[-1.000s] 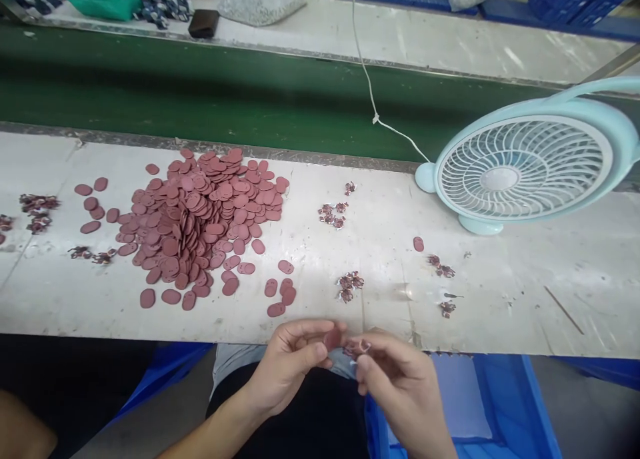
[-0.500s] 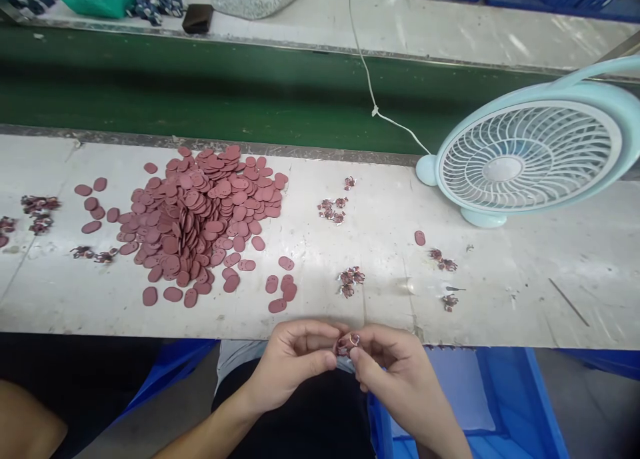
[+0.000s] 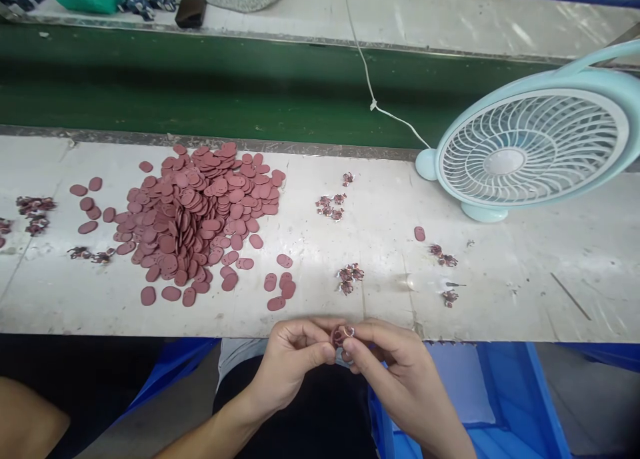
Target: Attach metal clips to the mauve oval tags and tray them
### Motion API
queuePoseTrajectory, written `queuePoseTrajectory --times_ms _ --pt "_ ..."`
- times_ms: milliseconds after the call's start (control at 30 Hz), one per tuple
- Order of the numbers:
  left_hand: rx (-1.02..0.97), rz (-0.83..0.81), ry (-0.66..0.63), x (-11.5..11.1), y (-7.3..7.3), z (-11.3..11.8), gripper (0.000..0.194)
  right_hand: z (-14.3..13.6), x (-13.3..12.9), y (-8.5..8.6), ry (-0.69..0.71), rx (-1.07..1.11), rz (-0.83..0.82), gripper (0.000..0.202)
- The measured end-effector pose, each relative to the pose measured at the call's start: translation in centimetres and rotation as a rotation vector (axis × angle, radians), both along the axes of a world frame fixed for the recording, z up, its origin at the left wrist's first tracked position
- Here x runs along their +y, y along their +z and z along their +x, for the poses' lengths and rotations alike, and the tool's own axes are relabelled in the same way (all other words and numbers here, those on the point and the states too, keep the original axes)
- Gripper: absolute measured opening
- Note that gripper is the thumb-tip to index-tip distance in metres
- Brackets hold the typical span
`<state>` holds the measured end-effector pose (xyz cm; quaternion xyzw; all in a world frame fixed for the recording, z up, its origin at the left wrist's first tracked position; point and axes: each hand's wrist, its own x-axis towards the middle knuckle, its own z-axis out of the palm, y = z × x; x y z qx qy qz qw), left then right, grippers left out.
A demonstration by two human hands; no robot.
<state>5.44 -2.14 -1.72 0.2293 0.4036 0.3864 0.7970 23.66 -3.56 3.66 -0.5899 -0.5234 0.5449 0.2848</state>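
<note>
My left hand (image 3: 295,356) is closed, thumb and forefinger pinching a reddish-brown oval piece (image 3: 337,337) seen nearly edge-on. Against it, my right hand (image 3: 387,356) pinches a small brown figure-like part (image 3: 349,330) with a pale, shiny edge. Both hands meet over the table's front edge, and the fingers partly cover the two pieces. Just beyond them lies a small cluster of similar brown parts (image 3: 349,277). A large heap of flat oval pieces (image 3: 200,212), some with small holes, spreads to the left, with several loose ovals (image 3: 283,282) nearer my left hand.
A light-blue fan (image 3: 533,152) stands at the back right, its white cord (image 3: 370,79) running up across a green channel (image 3: 225,86). More small parts (image 3: 444,255) and a thin stick (image 3: 570,296) lie to the right. A blue bin (image 3: 520,392) sits below the table edge.
The small part and the oval piece between my fingers have turned slightly, so the oval's curved edge now shows. Both hands stay in nearly the same place. The view has shifted slightly.
</note>
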Motion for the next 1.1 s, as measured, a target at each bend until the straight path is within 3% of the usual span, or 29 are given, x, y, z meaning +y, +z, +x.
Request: queuePoseTrajectory --times_ms 300,733,833,900,1100 --pt "0.007 -0.018 0.056 -0.2 0.6 0.8 0.014 -0.7 0.1 0.2 -0.094 0.073 0.020 0.018" --pt "0.094 0.075 0.080 -0.1 -0.3 1.1 0.007 -1.3 -0.6 -2.2 -0.258 0.333 -0.021 0.018" --pt "0.157 0.161 0.022 0.3 0.0 0.5 0.006 -0.7 -1.1 -3.2 -0.332 0.411 -0.059 0.017" --pt "0.342 0.316 -0.056 1.5 0.1 -0.8 0.012 0.3 -2.1 -4.2 -0.412 0.438 -0.042 0.015" --pt "1.343 0.914 -0.177 8.5 -0.4 -5.6 0.023 6.4 -7.5 -7.9 -0.714 0.310 0.015 0.015"
